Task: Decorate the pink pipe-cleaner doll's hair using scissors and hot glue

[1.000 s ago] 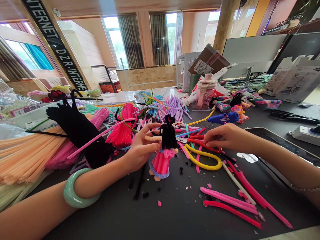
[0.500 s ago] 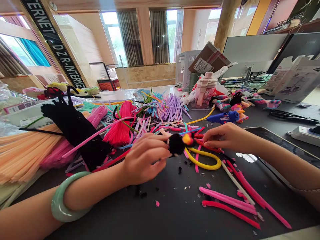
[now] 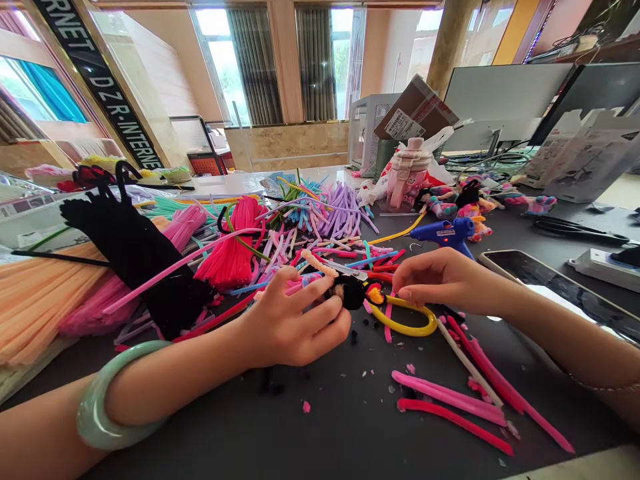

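My left hand point(image 3: 305, 320) is closed around a small black fuzzy pipe-cleaner figure point(image 3: 353, 293), which has a peach strip point(image 3: 319, 264) sticking up near my fingers. A red, orange and yellow tuft point(image 3: 375, 293) sits at its right end. My right hand point(image 3: 430, 283) hovers just right of the tuft, thumb and forefinger drawn together; whatever may be between them is too small to make out. Beneath and behind the figure lie scissors with a yellow handle point(image 3: 425, 329), their metal blade point(image 3: 350, 270) partly hidden.
A blue glue gun point(image 3: 445, 231) stands behind my right hand, near a pink bottle point(image 3: 407, 175). Pipe-cleaner bundles, including black point(image 3: 135, 253) and hot pink point(image 3: 233, 247), crowd the left and back. Loose pink stems point(image 3: 450, 398) and a phone point(image 3: 550, 287) lie on the right.
The figure has turned in my left hand, so the peach strip now shows above it. My right hand has shifted slightly left, close to the tuft. The view has moved a little.
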Motion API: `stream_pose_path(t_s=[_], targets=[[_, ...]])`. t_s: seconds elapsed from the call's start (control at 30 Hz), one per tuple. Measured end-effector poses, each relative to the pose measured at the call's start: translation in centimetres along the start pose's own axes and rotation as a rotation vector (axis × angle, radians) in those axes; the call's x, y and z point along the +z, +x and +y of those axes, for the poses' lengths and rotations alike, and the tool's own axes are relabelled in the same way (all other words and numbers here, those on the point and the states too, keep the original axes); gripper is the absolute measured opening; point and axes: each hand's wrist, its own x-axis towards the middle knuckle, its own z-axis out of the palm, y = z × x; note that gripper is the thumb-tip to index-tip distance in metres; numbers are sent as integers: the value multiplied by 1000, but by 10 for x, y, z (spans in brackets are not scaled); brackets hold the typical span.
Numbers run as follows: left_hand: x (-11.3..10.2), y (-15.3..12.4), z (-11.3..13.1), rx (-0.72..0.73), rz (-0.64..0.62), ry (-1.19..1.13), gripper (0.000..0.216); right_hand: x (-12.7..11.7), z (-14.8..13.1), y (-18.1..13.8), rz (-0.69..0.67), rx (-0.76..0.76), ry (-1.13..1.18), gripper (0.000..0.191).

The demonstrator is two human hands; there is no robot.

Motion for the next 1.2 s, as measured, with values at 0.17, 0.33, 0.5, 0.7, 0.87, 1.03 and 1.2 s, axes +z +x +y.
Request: stream_pose_path(t_s=[0.17, 0.33, 0.5, 0.7, 0.87, 1.03, 1.2], targets=[[4, -6, 1, 6, -59, 83, 24, 9, 1, -1, 43, -45, -2, 33], [6, -5, 5, 33, -52, 30, 24, 17, 1, -2, 49, -96, -38, 34], [5, -4, 11, 353, -135, 507, 23, 20, 0, -2, 20, -146, -143, 27], [3, -4, 15, 233, -214, 363, 25, 20, 1, -3, 38, -202, -214, 21], [3, -1, 18, 239, -224, 358, 23, 22, 0, -4, 55, -217, -228, 17], [2, -1, 19, 273, -278, 445, 25, 21, -1, -4, 62, -210, -245, 15], [2, -3, 19, 271, -278, 448, 25, 20, 0, -3, 70, -246, -269, 13]])
